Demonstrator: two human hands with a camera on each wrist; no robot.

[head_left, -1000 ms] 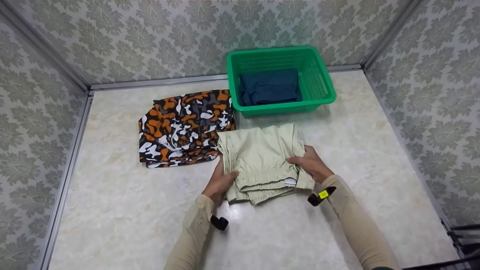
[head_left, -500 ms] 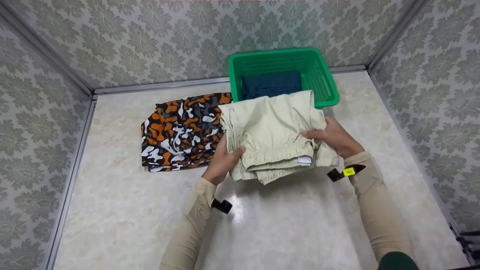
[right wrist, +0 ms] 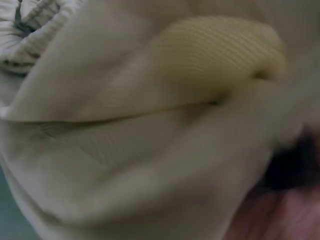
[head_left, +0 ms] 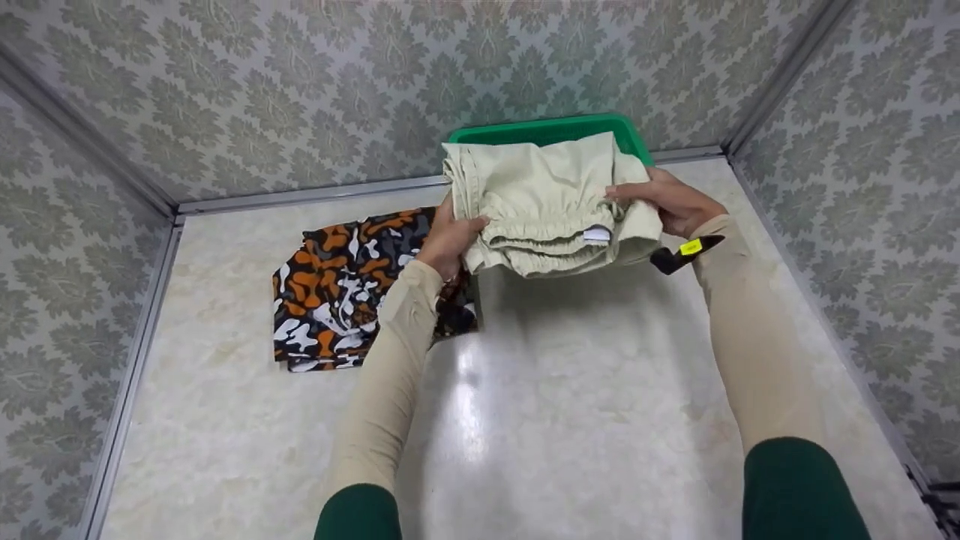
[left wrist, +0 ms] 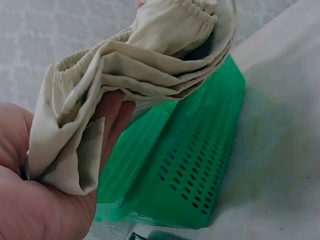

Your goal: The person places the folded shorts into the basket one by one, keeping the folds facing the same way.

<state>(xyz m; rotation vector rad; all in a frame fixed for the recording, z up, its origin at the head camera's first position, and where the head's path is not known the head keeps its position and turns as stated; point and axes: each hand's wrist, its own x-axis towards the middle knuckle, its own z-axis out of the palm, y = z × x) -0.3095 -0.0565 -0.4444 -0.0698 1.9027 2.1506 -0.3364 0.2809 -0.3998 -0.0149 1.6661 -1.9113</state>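
To the left of the green basket [head_left: 551, 133], and nearer the person, a patterned garment [head_left: 322, 300] lies flat on the surface [head_left: 585, 405], its layers stacked; lying flat probably helps it keep that shape without anyone's touch. Next comes the left hand [head_left: 452, 238], in front of the basket's left end, pinching the folded edge of the beige garment [head_left: 540, 180]: thumb on top, fingers underneath, as the left wrist view bears out. That hold likely clamps the layers so they do not slip apart. The beige garment itself is raised above the basket's near side, hiding most of it, with the gathered waistband and its white label [head_left: 597, 235] turned toward the person. Whether cloth touches rim I cannot tell. On the right, beside the basket's right end, the right hand [head_left: 679, 202] grips the opposite edge with its thumb on top; the right wrist view is too blurred to show the other fingers fairly. Held from both ends, the bundle seems to stay roughly level, sagging only a little.
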